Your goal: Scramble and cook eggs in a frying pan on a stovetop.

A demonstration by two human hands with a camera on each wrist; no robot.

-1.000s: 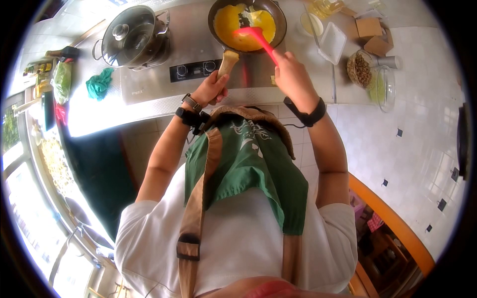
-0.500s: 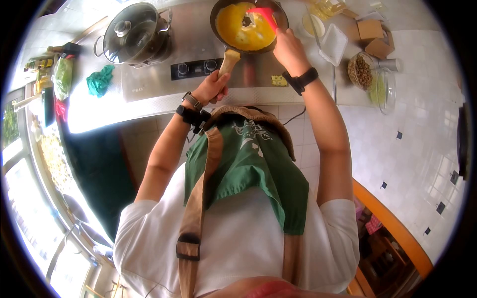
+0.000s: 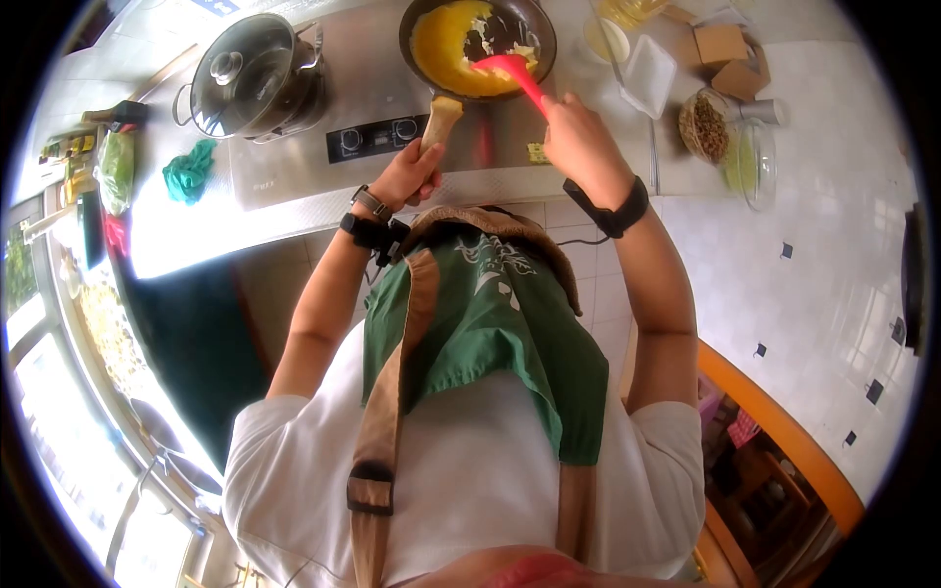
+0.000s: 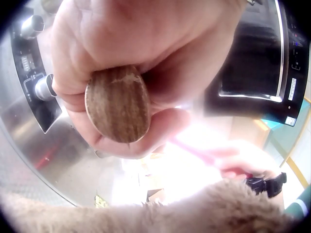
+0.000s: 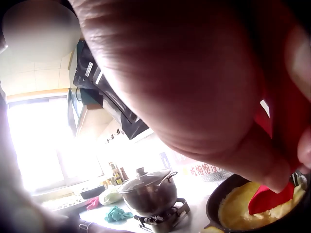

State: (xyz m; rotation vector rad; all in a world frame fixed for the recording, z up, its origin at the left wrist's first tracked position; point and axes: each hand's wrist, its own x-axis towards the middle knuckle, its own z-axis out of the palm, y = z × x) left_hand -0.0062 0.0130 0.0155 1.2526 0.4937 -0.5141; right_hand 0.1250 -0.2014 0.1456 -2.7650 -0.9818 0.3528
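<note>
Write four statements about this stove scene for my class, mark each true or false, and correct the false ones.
1. The left hand grips the wooden handle of the frying pan. True.
2. The right hand holds a blue ladle. False: it holds a red spatula.
3. The spatula's blade is inside the pan, at the yellow egg. True.
4. The steel pot beside the pan has no lid. False: a lid with a knob covers it.
</note>
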